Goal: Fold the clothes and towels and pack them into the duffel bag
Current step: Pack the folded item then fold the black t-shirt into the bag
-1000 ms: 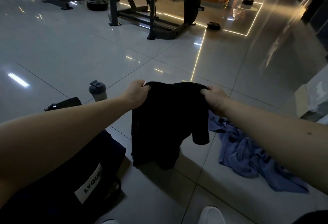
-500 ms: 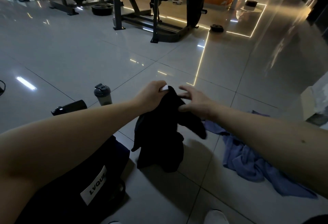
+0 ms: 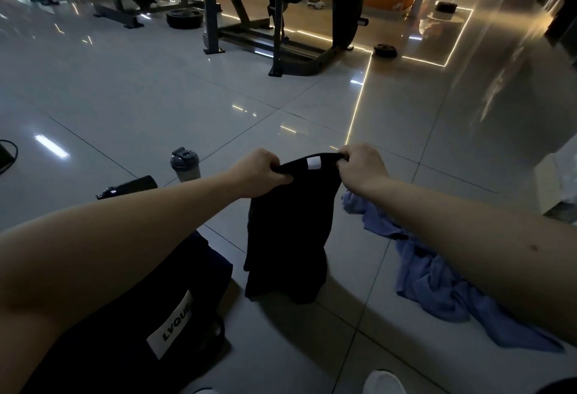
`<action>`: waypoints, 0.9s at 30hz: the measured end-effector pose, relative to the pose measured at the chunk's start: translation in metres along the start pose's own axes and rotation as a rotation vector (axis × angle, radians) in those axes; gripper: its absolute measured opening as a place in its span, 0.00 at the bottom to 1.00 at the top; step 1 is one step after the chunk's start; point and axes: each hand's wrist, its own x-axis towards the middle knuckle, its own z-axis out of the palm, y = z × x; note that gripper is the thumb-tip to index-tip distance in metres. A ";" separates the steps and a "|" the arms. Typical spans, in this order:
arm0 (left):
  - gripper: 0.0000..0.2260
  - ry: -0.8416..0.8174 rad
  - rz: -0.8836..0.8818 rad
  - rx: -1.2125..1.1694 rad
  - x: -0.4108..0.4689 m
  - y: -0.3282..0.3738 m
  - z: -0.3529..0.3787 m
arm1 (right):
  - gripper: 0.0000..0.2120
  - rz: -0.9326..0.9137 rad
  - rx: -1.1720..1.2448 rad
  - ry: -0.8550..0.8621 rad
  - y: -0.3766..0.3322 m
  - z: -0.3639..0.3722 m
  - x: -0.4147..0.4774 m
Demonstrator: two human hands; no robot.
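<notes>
A black T-shirt (image 3: 288,237) hangs folded lengthwise above the tiled floor, its white neck label facing me. My left hand (image 3: 260,171) grips its top edge on the left. My right hand (image 3: 362,171) pinches the same edge on the right, a short way apart. A dark duffel bag (image 3: 150,325) with a white label lies at the lower left, partly behind my left forearm. On the floor to the right a blue towel (image 3: 443,284) is spread in a crumpled heap.
A grey shaker bottle (image 3: 184,165) stands left of the shirt, with a black bottle (image 3: 131,186) lying beside it. A weight bench rack (image 3: 281,18) and loose plates (image 3: 385,50) sit farther back. A white shoe (image 3: 384,382) shows at the bottom edge.
The shirt was held wide by both hands, then gathered in my left hand while my right let go. Now my right hand has taken the top edge again, with the shirt narrower.
</notes>
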 end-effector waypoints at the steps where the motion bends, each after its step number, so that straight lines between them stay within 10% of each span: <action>1: 0.14 0.018 -0.002 -0.012 0.000 0.006 -0.001 | 0.12 0.036 0.009 -0.013 -0.002 0.000 0.000; 11: 0.11 0.083 -0.145 -0.513 0.001 0.046 0.009 | 0.21 0.264 0.721 -0.060 -0.026 0.008 -0.011; 18: 0.20 0.132 -0.318 -0.726 0.006 0.037 0.021 | 0.32 0.137 0.534 -0.223 -0.033 0.011 -0.034; 21: 0.18 0.075 -0.293 -0.839 0.006 0.039 0.022 | 0.22 0.137 0.417 -0.165 -0.027 0.018 -0.033; 25: 0.07 0.125 -0.116 -0.511 0.001 0.040 0.018 | 0.06 0.131 0.432 -0.126 -0.027 0.014 -0.031; 27: 0.18 0.081 -0.007 -0.344 0.002 0.033 0.014 | 0.08 0.082 0.491 -0.159 -0.029 0.006 -0.028</action>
